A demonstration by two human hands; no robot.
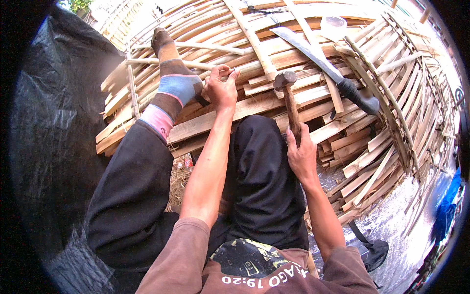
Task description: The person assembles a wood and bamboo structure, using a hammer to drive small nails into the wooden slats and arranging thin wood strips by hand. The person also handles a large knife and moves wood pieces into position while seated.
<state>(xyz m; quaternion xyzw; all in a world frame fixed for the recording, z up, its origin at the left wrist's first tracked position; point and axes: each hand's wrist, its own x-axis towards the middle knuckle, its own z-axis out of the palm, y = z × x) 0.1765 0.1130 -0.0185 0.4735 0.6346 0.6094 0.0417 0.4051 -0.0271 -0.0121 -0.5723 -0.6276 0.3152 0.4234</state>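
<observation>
My right hand [301,153] grips a hammer [293,112] by its wooden handle, with the dark metal head upright above the strips. My left hand [221,89] has its fingertips pinched together; anything small between them is too fine to make out. It is over bamboo strips [196,128], beside the end of a thin light stick [188,64] and close to my socked foot [177,88]. Ahead of the hammer, a machete [313,60] with a black-wrapped handle lies across the strips, its handle to the right.
My striped-socked foot presses on the woven bamboo frame. A clear plastic cup [334,27] stands at the back. Curved bamboo lattice [416,98] rises on the right. Black sheeting [58,122] hangs at left; silvery sheeting [387,210] and a black strap [374,250] lie at lower right.
</observation>
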